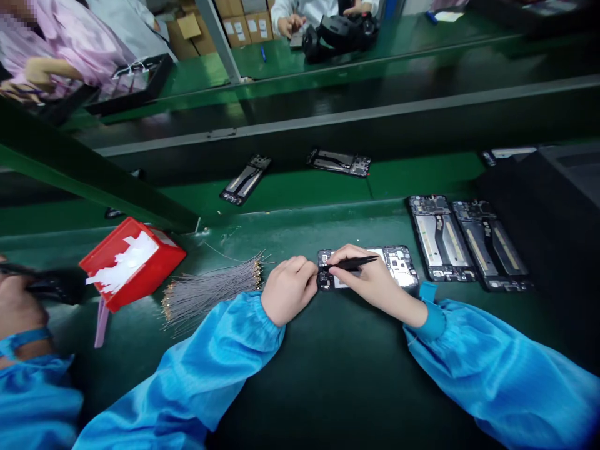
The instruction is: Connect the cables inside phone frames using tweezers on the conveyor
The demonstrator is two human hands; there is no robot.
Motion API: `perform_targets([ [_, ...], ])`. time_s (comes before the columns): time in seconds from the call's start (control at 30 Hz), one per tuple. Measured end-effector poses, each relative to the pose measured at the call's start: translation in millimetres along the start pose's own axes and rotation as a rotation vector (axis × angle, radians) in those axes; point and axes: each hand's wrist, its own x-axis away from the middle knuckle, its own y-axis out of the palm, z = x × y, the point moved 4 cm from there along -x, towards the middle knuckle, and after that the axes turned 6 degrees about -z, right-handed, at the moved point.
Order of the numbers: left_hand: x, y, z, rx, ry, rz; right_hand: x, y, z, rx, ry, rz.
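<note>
An opened phone (400,265) lies crosswise on the green bench before me, its circuit board and inner parts bare. My left hand (289,289) is closed, fingers curled against the phone's left end; the fingertips are partly hidden. Black tweezers (360,262) are pinched in my right hand (370,281), which reaches over the middle of the phone. The tips point at the phone's left end, close to my left fingers. Whether they grip a small part cannot be made out. Left of my left hand lies a bundle of thin grey cables (213,290) with gold-coloured ends.
Two opened phones (440,237) (491,245) lie at the right beside a black sheet (539,212). Further phones (246,180) (340,162) rest on the strip behind. A red bin (154,265) with white scraps stands left, near a co-worker's hand (19,306). Other people work across the bench.
</note>
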Motion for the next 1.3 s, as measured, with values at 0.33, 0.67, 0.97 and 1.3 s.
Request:
perform_targets([
  [0.33, 0.2, 0.1, 1.2, -0.027, 0.021, 0.009, -1.4, 0.6, 3.4, -0.018, 0.036, 0.003],
  [0.67, 0.0, -2.2, 2.6, -0.036, 0.022, 0.016, 0.0, 1.8, -2.0, 0.055, -0.026, -0.014],
  [0.97, -1.8, -0.6, 3.6, -0.026, -0.011, -0.042, 4.0, 12.8, -15.2, 0.292, -0.244, -0.061],
  [1.3, 0.3, -11.5, -13.0, 0.058, 0.034, -0.206, 20.7, -48.0, -1.7, 0.375, -0.116, 0.327],
])
